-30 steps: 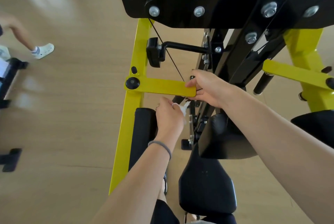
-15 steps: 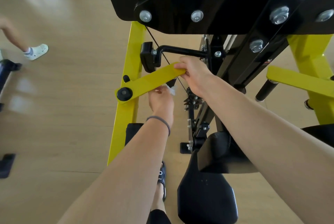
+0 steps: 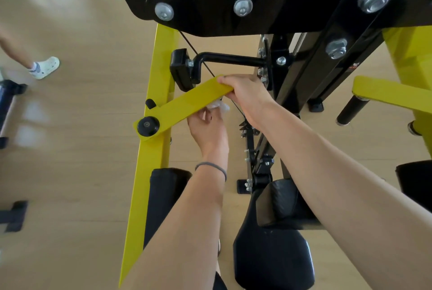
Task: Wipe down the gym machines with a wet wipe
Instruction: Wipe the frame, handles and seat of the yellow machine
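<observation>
- Head view: mid-wipe on the yellow lever (image 3: pixel 187 105). I'd say its underside is the part being cleaned; the frame (image 3: pixel 152 149), the black pads (image 3: pixel 168 193) and the seat (image 3: pixel 271 259) look like work left, though nothing shows which surfaces are already done.
- The right hand (image 3: pixel 245 95) grips the lever's free, far end, fingers curled over the top edge, holding it tilted up from its pivot knob (image 3: pixel 148 126) on the left.
- The left hand (image 3: pixel 208 128) reaches up beneath the lever with the white wipe (image 3: pixel 218 105) bunched in its fingers, pressed against the underside near the free end.
- Both forearms stretch forward from the near edge; a band (image 3: pixel 211 167) sits on the left wrist.
- Far left, someone's foot in a white shoe (image 3: pixel 45 67) on the wood floor (image 3: pixel 81 126).
</observation>
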`<action>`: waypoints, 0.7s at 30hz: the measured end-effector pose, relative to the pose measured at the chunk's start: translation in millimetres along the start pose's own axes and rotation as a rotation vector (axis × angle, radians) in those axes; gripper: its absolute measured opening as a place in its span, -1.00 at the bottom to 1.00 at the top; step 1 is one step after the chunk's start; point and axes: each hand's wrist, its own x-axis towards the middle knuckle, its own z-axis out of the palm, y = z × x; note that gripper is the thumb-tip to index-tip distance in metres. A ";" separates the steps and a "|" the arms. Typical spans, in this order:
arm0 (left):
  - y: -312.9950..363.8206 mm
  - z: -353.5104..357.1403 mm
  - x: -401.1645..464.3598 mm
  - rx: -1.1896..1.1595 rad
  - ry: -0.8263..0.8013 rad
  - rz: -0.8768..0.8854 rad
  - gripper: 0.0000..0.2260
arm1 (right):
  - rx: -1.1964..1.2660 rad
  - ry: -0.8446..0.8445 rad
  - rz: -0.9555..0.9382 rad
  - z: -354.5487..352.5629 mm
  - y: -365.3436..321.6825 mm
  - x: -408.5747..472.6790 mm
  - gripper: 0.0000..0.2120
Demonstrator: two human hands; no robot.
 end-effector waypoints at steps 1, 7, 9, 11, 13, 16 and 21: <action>0.5 0.4 -0.4 0.021 0.011 0.008 -0.80 | -0.005 -0.007 0.000 -0.5 -1.9 -2.5 -0.88; -4.2 6.4 -2.0 0.055 0.100 0.168 -0.84 | -0.022 0.002 -0.030 0.2 -8.8 -11.1 -0.67; -7.1 8.3 0.9 0.084 0.140 0.211 -0.93 | -0.030 -0.008 -0.047 1.6 -9.5 -11.6 -0.61; -12.5 6.8 4.5 0.136 0.169 0.230 -0.93 | -0.043 -0.015 -0.048 1.7 -11.3 -12.8 -0.54; -28.0 -0.6 10.6 0.188 0.183 0.199 -0.95 | -0.054 -0.033 -0.048 1.7 -13.5 -14.1 -0.53; -46.6 -10.7 14.0 0.316 0.213 0.053 -0.91 | -0.119 -0.044 -0.057 1.1 -14.6 -14.6 -0.58; -16.9 9.3 15.7 0.161 0.201 0.223 -0.91 | -0.184 -0.020 -0.068 3.2 -19.2 -16.9 -0.60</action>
